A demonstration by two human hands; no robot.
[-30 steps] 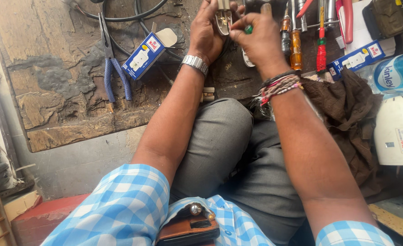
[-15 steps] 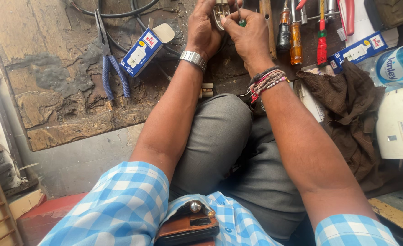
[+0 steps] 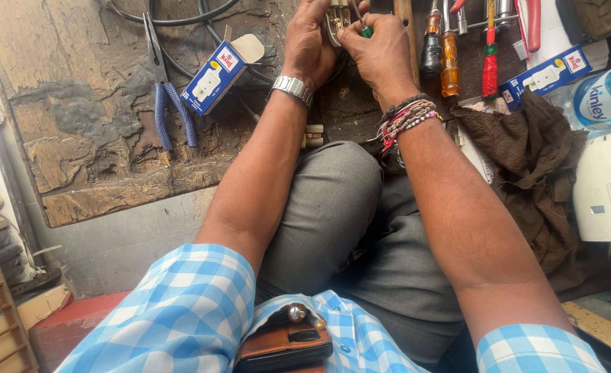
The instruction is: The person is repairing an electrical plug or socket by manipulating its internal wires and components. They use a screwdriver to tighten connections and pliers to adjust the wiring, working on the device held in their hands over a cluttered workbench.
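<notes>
My left hand (image 3: pixel 310 43), with a metal watch on its wrist, holds a small pale electrical part (image 3: pixel 338 16) at the top edge of the view. My right hand (image 3: pixel 381 55), with bead bracelets on its wrist, grips a green-handled tool (image 3: pixel 365 30) whose tip is against that part. Both hands meet over a worn wooden board (image 3: pixel 84 131). The part's upper end is cut off by the frame.
Blue-handled pliers (image 3: pixel 169 103) and a blue-and-white small box (image 3: pixel 215 74) lie on the board at left. Several screwdrivers (image 3: pixel 447 59) and a second box (image 3: pixel 550 74) lie at right, beside a brown cloth (image 3: pixel 526 166), a plastic bottle (image 3: pixel 606 97) and a white container (image 3: pixel 606 190).
Both hands have drifted a little up and to the right in the view. The right hand's fingers have closed tighter around the green-handled tool against the part.
</notes>
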